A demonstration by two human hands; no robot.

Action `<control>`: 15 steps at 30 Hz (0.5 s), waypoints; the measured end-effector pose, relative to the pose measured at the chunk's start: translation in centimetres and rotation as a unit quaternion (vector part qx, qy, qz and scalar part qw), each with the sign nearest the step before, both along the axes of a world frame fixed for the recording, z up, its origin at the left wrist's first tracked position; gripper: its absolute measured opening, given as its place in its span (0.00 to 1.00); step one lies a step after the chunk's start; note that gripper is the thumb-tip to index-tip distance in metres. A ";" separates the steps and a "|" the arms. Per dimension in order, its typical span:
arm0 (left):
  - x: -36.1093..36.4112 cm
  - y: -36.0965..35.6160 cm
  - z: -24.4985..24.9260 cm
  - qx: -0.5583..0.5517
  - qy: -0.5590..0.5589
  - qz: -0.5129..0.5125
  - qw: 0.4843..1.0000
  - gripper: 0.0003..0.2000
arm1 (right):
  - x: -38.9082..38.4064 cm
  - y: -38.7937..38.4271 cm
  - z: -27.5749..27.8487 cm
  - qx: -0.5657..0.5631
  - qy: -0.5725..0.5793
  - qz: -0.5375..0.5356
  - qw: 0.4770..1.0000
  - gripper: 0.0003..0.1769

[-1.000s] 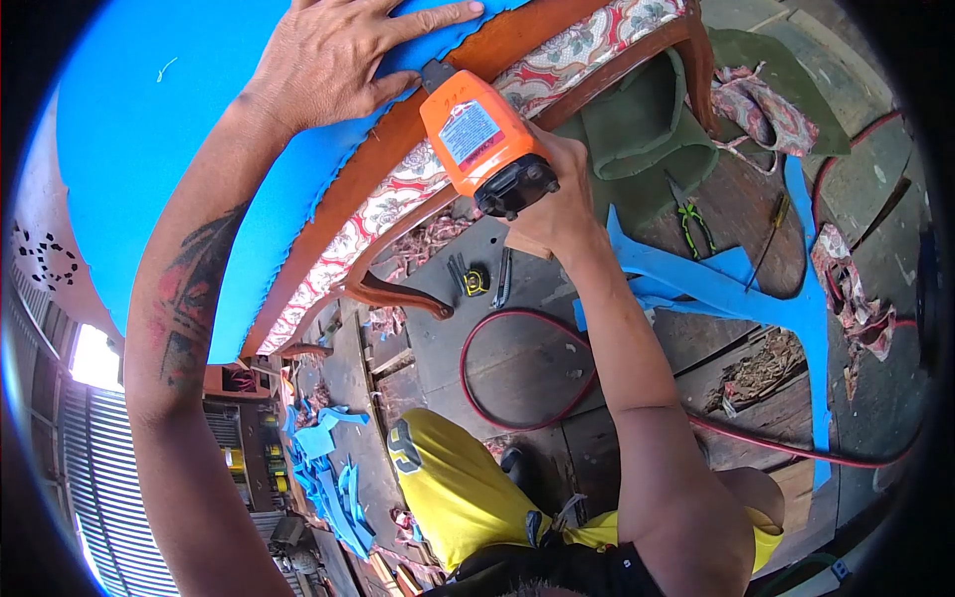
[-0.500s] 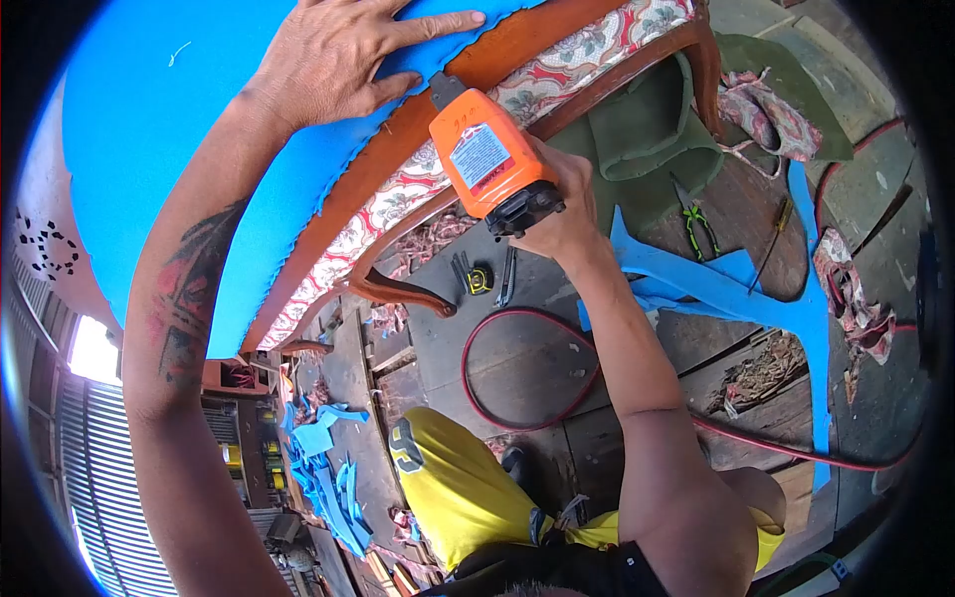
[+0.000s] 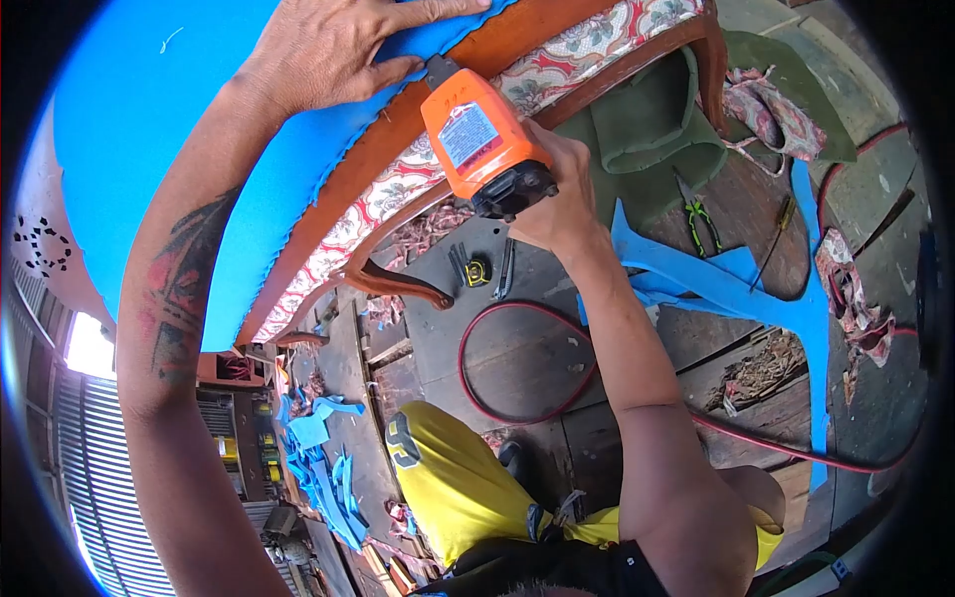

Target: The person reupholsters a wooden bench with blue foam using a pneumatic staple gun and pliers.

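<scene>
Blue foam sheet (image 3: pixel 109 179) covers the padded part of a wooden-framed seat. My left hand (image 3: pixel 328 50) presses on it near the edge, index finger and thumb stretched out and apart. My right hand (image 3: pixel 562 189) is wrapped round the handle of an orange staple gun (image 3: pixel 473 134), whose body hides part of the fingers. The gun's dark nose meets the foam's ragged edge, close to my left thumb. Below that edge runs the brown wooden rail (image 3: pixel 323 214), then a band of red-and-white floral fabric (image 3: pixel 373 204).
A red hose (image 3: pixel 463 358) loops over the dark plank floor. Green-handled pliers (image 3: pixel 701 224), a tape measure (image 3: pixel 478 270) and a screwdriver (image 3: pixel 786 214) lie there. Blue foam offcuts (image 3: pixel 323 478) and a folded green sheet (image 3: pixel 647 119) are on the floor too.
The staple gun has shifted slightly up and left along the foam edge, with my right hand still around it. My left hand has moved slightly upward in view.
</scene>
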State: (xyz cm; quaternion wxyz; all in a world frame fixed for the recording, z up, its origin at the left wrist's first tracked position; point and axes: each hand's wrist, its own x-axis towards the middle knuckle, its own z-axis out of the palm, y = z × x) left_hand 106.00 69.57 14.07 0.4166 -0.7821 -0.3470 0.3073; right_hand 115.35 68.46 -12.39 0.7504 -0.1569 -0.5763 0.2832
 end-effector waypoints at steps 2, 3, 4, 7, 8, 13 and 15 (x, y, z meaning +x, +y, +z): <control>-0.1 0.0 0.1 0.005 0.008 0.002 1.000 0.40 | 0.0 0.0 -0.4 0.015 0.023 0.017 0.999 0.29; -0.1 0.2 0.3 0.008 0.011 0.001 1.000 0.40 | -0.3 0.2 -0.6 0.023 0.032 0.051 0.998 0.28; -0.1 0.2 0.3 0.018 0.028 -0.010 0.999 0.40 | -0.7 0.2 -0.9 0.023 0.033 0.051 0.998 0.28; -0.1 0.2 0.0 0.011 0.031 -0.010 0.999 0.39 | -1.2 -0.2 -1.7 0.000 0.015 0.062 0.998 0.27; -0.1 0.2 0.2 0.001 0.019 0.000 1.000 0.39 | -1.3 -0.2 -1.6 0.003 0.016 0.063 0.998 0.27; -0.5 0.4 0.0 0.012 0.028 -0.017 0.999 0.39 | -1.8 0.3 -1.4 0.025 0.010 0.061 0.998 0.30; -0.4 0.3 0.0 0.019 0.036 -0.017 0.999 0.39 | -1.9 0.2 -1.2 0.022 0.015 0.064 0.998 0.30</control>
